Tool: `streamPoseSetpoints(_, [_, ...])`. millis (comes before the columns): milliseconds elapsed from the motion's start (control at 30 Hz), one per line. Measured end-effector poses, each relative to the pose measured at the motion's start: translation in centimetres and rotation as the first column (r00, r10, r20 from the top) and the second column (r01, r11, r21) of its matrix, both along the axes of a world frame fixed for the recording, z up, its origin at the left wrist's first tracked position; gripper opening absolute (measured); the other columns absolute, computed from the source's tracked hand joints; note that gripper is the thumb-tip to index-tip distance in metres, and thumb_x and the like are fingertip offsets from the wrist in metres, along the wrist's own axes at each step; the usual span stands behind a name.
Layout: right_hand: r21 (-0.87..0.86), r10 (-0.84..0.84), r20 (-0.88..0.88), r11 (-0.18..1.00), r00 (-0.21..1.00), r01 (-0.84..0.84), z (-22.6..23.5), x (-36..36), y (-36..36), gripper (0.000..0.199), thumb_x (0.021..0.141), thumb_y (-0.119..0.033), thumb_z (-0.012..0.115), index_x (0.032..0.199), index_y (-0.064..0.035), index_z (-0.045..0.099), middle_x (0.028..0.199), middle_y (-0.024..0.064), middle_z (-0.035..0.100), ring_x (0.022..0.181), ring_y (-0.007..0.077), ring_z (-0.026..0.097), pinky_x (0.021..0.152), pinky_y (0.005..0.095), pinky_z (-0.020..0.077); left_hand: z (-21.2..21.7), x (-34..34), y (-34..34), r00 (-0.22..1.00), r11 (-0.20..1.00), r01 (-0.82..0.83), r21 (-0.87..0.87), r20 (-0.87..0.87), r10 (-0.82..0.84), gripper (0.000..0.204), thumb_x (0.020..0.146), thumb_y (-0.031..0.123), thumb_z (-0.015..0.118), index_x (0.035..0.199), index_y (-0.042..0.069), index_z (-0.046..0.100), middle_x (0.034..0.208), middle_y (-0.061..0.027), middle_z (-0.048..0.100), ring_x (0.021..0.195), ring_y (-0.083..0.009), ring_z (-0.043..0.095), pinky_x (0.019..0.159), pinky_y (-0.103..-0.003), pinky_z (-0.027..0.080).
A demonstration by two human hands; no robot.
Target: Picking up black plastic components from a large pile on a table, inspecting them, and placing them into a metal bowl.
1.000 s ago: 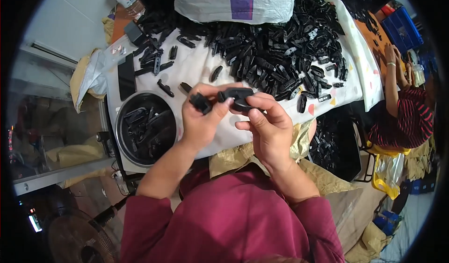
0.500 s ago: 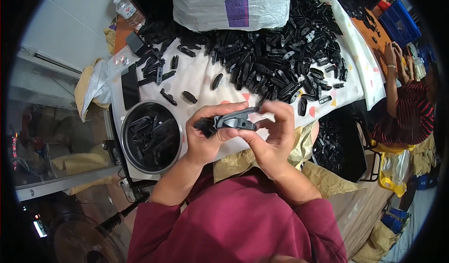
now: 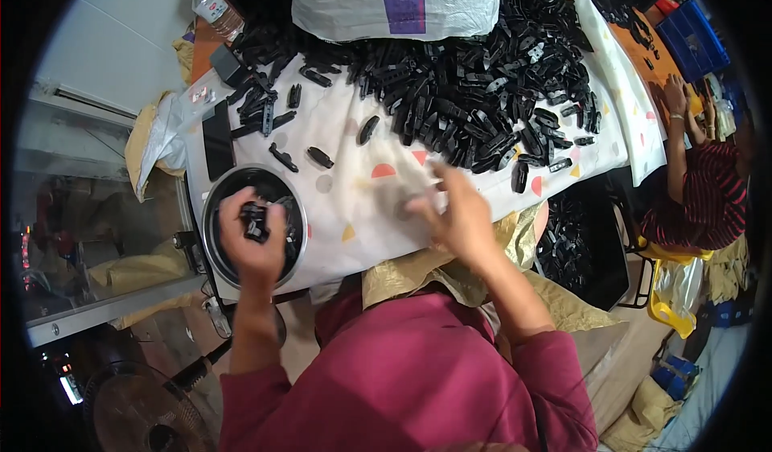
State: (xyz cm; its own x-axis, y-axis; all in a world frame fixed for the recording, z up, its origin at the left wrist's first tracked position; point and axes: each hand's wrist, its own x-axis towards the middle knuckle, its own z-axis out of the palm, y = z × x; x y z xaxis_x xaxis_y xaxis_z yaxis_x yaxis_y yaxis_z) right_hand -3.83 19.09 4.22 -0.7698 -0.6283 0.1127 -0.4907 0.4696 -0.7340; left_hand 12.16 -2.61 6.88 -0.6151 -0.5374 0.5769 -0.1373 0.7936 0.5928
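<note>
L hand (image 3: 254, 239) now grips black part (image 3: 256, 220) over metal bowl (image 3: 215, 215), R hand (image 3: 454, 211) released, reaching twd pile (image 3: 482, 98) — one done, next starting.

Small black plastic part (image 3: 256, 220), chunky and irregular, gripped in the left hand (image 3: 253, 243) over the round metal bowl (image 3: 211, 235) at the table's near left edge; the bowl already holds more black parts. Right hand (image 3: 458, 215) is blurred, fingers spread, empty as far as can be told, above the patterned cloth near the table's front edge, just short of the black parts pile (image 3: 474, 90).
</note>
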Motion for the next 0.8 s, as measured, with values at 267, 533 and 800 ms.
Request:
streamPoseSetpoints(267, [0.359,-0.185,-0.110,0.909,0.977,0.213,-2.9,-4.2,-1.6,0.035,0.078,-0.026,0.062,0.100,-0.0012,0.050,0.076,0.0225,0.061,0.071,0.0372,0.060,0.060,0.0408,0.0463,-0.8,3.7,-4.8,0.773,0.984,0.076,-0.158,0.633,0.042,0.089,0.068,0.057,0.062,0.134,0.005,0.031,0.141,-0.0197,0.022,0.130,-0.0402,0.015,0.104,-0.053,0.011])
streamPoseSetpoints(533, [-0.020,-0.198,0.201,0.978,0.959,0.206,-3.7,-2.0,-1.3,0.029,0.083,-0.009,0.054,0.111,-0.0060,0.048,0.072,0.0164,0.060,0.065,0.0223,0.060,0.059,0.0334,0.0461,-2.6,-14.9,-9.9,0.761,0.961,0.228,-0.156,0.645,-0.076,0.029,0.081,0.016,0.052,0.108,0.010,0.061,0.107,-0.0110,0.060,0.100,-0.0304,0.055,0.082,-0.039,0.045])
streamPoseSetpoints(800, [-0.372,-0.033,0.746,0.808,0.665,0.458,-2.1,-1.8,1.2,0.010,0.084,-0.001,0.056,0.093,0.0035,0.058,0.085,0.0113,0.061,0.072,0.0174,0.063,0.062,0.0262,0.0553,-4.6,-18.9,-10.6,0.772,0.883,0.350,-0.314,0.631,-0.081,0.014,0.076,0.014,0.057,0.084,0.003,0.053,0.080,-0.0109,0.060,0.074,-0.0294,0.058,0.067,-0.038,0.048])
